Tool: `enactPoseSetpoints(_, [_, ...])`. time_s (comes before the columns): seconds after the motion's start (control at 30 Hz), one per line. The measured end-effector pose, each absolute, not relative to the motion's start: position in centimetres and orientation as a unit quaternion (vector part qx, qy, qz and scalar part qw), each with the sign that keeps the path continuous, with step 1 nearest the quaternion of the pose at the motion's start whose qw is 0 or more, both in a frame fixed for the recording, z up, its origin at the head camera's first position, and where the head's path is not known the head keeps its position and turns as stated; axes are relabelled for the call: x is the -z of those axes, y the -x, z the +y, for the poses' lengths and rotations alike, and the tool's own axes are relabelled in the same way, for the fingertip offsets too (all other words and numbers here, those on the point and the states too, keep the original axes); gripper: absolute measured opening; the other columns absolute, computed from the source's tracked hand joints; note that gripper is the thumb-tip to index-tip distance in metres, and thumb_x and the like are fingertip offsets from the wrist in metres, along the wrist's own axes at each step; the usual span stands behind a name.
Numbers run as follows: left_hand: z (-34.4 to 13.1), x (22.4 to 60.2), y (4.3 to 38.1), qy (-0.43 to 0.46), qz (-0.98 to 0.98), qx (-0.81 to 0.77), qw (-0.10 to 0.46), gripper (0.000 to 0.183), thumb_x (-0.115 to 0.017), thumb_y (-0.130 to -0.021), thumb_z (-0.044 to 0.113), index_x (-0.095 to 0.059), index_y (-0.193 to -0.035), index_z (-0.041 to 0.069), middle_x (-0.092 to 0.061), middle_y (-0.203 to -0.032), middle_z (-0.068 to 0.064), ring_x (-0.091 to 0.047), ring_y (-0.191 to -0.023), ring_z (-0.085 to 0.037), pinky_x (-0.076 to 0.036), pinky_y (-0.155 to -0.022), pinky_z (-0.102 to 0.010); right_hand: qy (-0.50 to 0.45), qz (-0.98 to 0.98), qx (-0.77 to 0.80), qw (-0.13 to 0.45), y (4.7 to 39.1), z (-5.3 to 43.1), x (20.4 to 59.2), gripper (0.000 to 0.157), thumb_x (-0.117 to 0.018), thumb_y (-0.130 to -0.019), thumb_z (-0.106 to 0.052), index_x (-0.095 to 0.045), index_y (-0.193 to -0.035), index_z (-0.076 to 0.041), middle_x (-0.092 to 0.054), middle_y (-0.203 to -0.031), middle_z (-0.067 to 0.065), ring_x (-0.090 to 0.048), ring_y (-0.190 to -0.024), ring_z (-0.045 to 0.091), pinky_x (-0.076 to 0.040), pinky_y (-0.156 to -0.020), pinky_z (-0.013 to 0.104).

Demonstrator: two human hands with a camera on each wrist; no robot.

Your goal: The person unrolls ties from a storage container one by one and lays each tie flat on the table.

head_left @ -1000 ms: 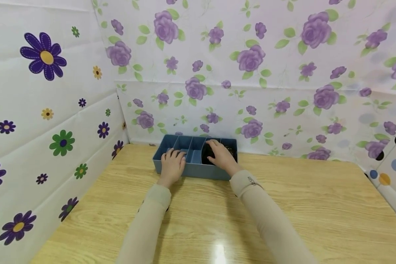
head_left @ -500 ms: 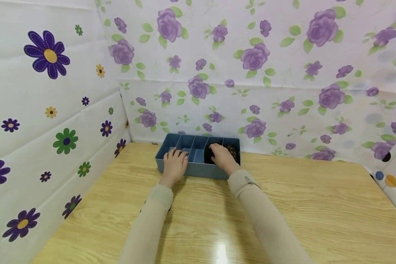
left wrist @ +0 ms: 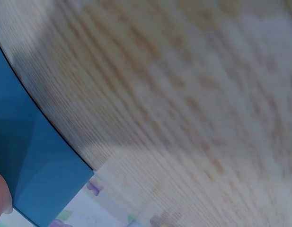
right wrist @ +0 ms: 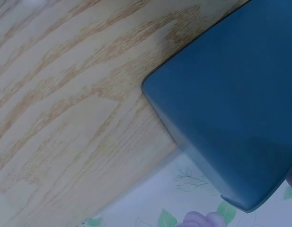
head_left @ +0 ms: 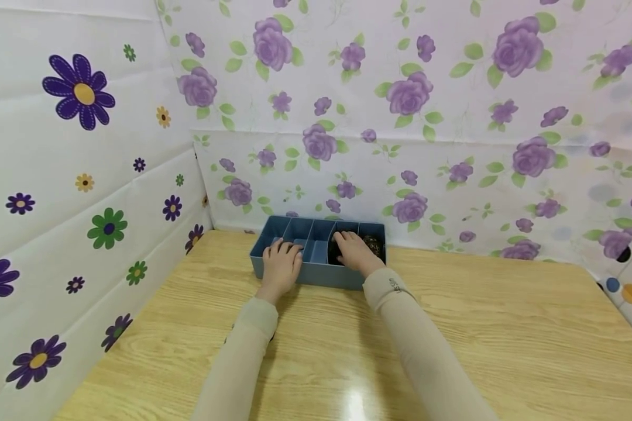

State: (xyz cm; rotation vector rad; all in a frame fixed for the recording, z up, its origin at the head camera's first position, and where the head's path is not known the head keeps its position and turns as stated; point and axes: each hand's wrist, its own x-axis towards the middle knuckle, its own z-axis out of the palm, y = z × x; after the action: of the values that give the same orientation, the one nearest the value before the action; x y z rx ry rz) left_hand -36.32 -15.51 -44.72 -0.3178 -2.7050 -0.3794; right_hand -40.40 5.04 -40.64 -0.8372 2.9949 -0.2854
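Observation:
A long blue-grey organizer box (head_left: 326,276) stands against the back wall, divided into a row of compartments. My left hand (head_left: 280,269) lies over its front rim, fingers spread and reaching into the left compartments. By those fingertips a small dark patch shows, too small to identify. My right hand (head_left: 355,251) reaches into the fourth compartment and holds a black, soft-looking bundle (head_left: 333,250), thumb apart from the bent fingers; the fingertips are partly hidden. Another black bundle with gold lettering (head_left: 374,242) sits in the rightmost compartment. Both wrist views show mostly the box's outer wall (right wrist: 221,104).
A light wood-grain table (head_left: 484,327) carries the box near its back edge. White floral cloth (head_left: 453,193) hangs close behind it, and a flower-printed cloth (head_left: 147,193) closes off the left side. The third compartment (head_left: 318,250) shows its bare blue floor.
The right hand has drawn back slightly toward the front rim, with its fingers more bent, uncovering more gold lettering. The left hand stays at the rim. The head view has shifted a little.

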Motion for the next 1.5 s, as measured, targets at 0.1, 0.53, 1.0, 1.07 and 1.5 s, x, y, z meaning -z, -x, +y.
enactPoseSetpoints(0.1, [-15.47, 44.64, 36.21, 0.116, -0.965, 0.135, 0.195, 0.036, -0.031, -0.104, 0.027, -0.058, -0.125, 0.016, -0.053, -0.128, -0.012, -0.033, -0.134, -0.037, -0.026, -0.106, -0.058, 0.270, 0.961, 0.060, -0.001, 40.44, 5.02, 40.77, 0.044, -0.059, -0.094, -0.018, -0.042, -0.134, -0.007, -0.042, -0.140, 0.021, -0.035, -0.134, 0.036, -0.030, -0.113, 0.045])
enactPoseSetpoints(0.53, [-15.35, 44.71, 36.06, 0.121, -0.962, 0.133, 0.207, 0.035, -0.032, -0.104, 0.027, -0.060, -0.123, 0.015, -0.054, -0.127, -0.012, -0.035, -0.133, -0.036, -0.028, -0.105, -0.057, 0.278, 0.960, 0.038, -0.002, 40.89, 4.90, 40.81, 0.050, -0.067, -0.088, -0.013, -0.044, -0.133, -0.009, -0.044, -0.128, 0.023, -0.044, -0.120, 0.037, -0.033, -0.110, 0.046])
enactPoseSetpoints(1.0, [-15.19, 44.65, 36.07, 0.118, -0.959, 0.137, 0.217, 0.035, -0.033, -0.103, 0.027, -0.060, -0.122, 0.016, -0.055, -0.126, -0.011, -0.035, -0.133, -0.037, -0.027, -0.105, -0.057, 0.304, 0.951, 0.052, -0.017, 40.93, 5.00, 40.62, 0.046, -0.070, -0.085, -0.011, -0.050, -0.126, -0.008, -0.045, -0.125, 0.020, -0.051, -0.107, 0.033, -0.047, -0.091, 0.043])
enactPoseSetpoints(1.07, [-15.28, 44.55, 36.03, 0.116, -0.959, 0.138, 0.219, 0.035, -0.033, -0.103, 0.027, -0.060, -0.122, 0.016, -0.055, -0.126, -0.011, -0.035, -0.132, -0.037, -0.026, -0.105, -0.057, 0.306, 0.950, 0.061, -0.023, 40.93, 4.91, 40.51, 0.046, -0.071, -0.084, -0.011, -0.052, -0.126, -0.009, -0.046, -0.125, 0.019, -0.052, -0.108, 0.033, -0.047, -0.092, 0.042])
enactPoseSetpoints(1.5, [-15.53, 44.74, 36.19, 0.115, -0.960, 0.134, 0.218, 0.035, -0.033, -0.103, 0.027, -0.061, -0.121, 0.015, -0.056, -0.124, -0.011, -0.037, -0.131, -0.037, -0.028, -0.105, -0.057, 0.325, 0.939, 0.105, -0.031, 41.18, 5.50, 40.51, 0.042, -0.072, -0.082, -0.007, -0.057, -0.122, -0.009, -0.049, -0.120, 0.017, -0.055, -0.105, 0.030, -0.051, -0.087, 0.038])
